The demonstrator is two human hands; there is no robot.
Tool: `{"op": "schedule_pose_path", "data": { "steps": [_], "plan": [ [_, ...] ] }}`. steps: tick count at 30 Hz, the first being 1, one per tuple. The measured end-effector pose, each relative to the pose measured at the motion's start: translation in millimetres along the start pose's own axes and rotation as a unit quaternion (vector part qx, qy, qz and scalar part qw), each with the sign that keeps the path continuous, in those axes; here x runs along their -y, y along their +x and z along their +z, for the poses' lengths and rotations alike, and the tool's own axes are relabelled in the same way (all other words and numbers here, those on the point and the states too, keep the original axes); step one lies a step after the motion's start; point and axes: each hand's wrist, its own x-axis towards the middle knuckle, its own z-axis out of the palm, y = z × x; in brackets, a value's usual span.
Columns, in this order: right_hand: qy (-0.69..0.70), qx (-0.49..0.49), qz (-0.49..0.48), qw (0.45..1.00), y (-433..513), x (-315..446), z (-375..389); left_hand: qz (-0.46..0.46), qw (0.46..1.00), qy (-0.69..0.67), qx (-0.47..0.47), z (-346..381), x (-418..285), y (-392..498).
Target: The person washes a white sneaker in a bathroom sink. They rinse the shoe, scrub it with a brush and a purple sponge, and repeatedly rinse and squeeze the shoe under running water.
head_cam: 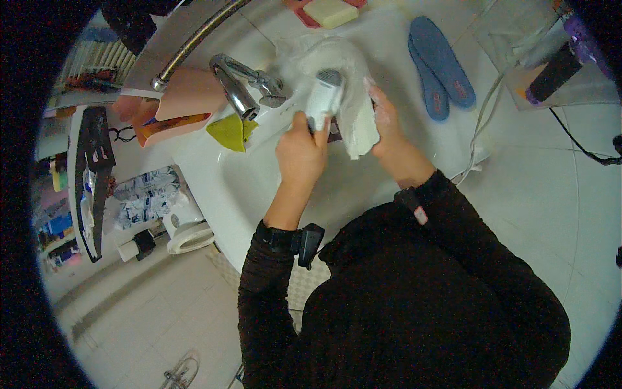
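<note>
Over the white washbasin (233, 180), my left hand (302, 153) grips a white object (323, 97) with a ridged grey end, possibly a brush. My right hand (388, 124) holds the right side of a white, wet-looking item (357, 121), perhaps a shoe covered in tissue or cloth; its exact form is unclear. The ridged end lies against or just above this item. A small dark patch shows between the hands. Left of them stands a chrome faucet (238, 97). Two blue insoles (440, 68) overlap on the basin's right rim.
A yellow-green cloth or sponge (231, 133) lies below the faucet, by a pink holder (189, 97). A pale soap bar (331, 12) sits at the back. White cables (478, 121) run down at the right, near a clear tray with a dark bottle (556, 75). A black-edged shelf (92, 180) is at left.
</note>
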Motion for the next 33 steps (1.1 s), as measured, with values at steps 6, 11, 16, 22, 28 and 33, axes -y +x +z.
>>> {"op": "schedule_pose_path", "data": {
  "steps": [6, 11, 16, 22, 28, 33],
  "plan": [
    [-0.200, -0.044, -0.061, 0.977, 2, 9, 2, 0.065, 0.986, -0.096, -0.118, 2, 0, 7],
    [-0.127, -0.073, -0.048, 0.988, 9, 1, -5, -0.009, 0.990, -0.107, -0.091, 21, 1, -21],
    [-0.164, -0.036, 0.013, 0.986, 11, -8, -20, -0.067, 0.992, -0.079, -0.067, 23, 7, -22],
    [-0.438, -0.174, 0.077, 0.878, 1, -17, -22, -0.110, 0.988, -0.113, 0.002, -2, 3, -23],
    [-0.510, -0.135, 0.018, 0.849, 3, -20, -22, -0.051, 0.994, -0.099, -0.010, -7, 22, -36],
    [-0.543, -0.173, -0.012, 0.822, 8, -27, -35, -0.151, 0.978, -0.131, 0.065, -5, 28, -37]
  ]
}}
